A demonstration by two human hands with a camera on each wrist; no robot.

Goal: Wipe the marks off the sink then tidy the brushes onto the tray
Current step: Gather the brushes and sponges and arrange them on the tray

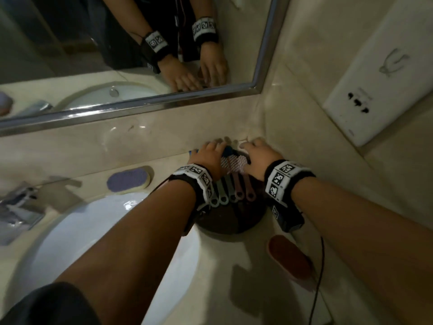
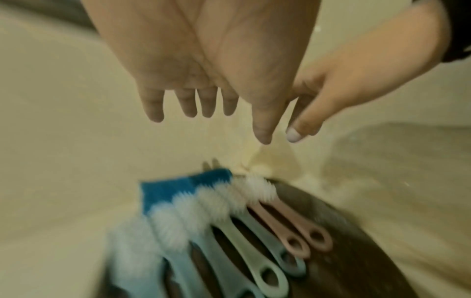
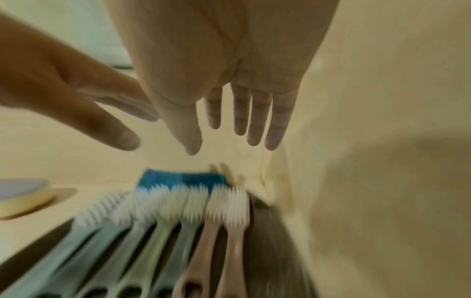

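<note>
A row of brushes (image 2: 229,217) lies side by side on a dark round tray (image 1: 230,221), which sits on the beige counter (image 1: 246,266) in the corner between the sink (image 1: 112,231) and the side wall. The handles are blue-green on the left and pink on the right, their looped ends pointing toward the person and their white bristles toward the back wall. A blue cloth (image 3: 182,178) lies just behind the bristle ends, against the back wall.

The left hand (image 1: 208,156) and the right hand (image 1: 257,156) both hover over the bristle ends of the row, palms down. In the wrist views the fingers of each hand are stretched out straight and spread apart, holding nothing; the brushes lie below the fingertips and apart from them. The thumbs of the two hands come close to each other above the middle of the row.

A purple sponge (image 1: 128,180) rests on the counter behind the sink, left of the tray. A reddish-brown oval pad (image 1: 289,259) lies on the counter near the tray, on the person's side. A mirror (image 1: 117,55) above the counter reflects both hands.
</note>
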